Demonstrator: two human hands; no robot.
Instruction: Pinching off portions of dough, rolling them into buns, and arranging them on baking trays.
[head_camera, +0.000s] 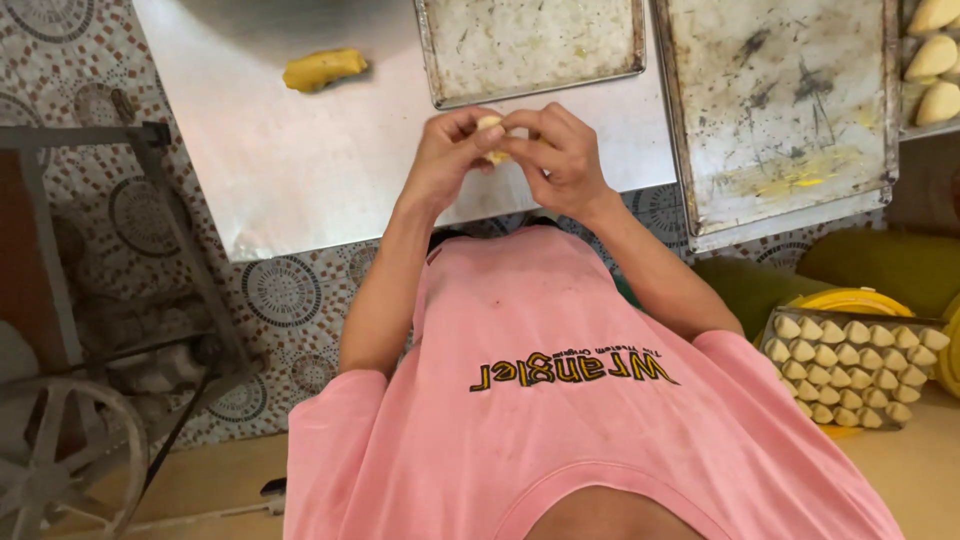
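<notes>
- The person's left hand and right hand meet over the near edge of the steel counter, fingers curled inward toward each other
- Both hands close on one small piece of dough, pale yellow; only its top and a sliver lower down show between the fingertips, the rest is hidden by the fingers
- The left hand is mostly closed, thumb and forefinger pinching the piece; the right hand wraps it from the other side, nearly shut
- Judged from the grip, the step in hand is shaping the piece between the fingers, above the counter and not resting on it
- A larger lump of yellow dough lies on the counter, well apart to the far left
- A small baking tray sits just beyond the hands, with no pieces on it; a larger worn tray lies to the right, also without pieces
- At the far right edge a third tray carries shaped dough pieces
- The next move likely calls for a light, even pinch so the soft piece keeps its form, then a free spot on a tray
</notes>
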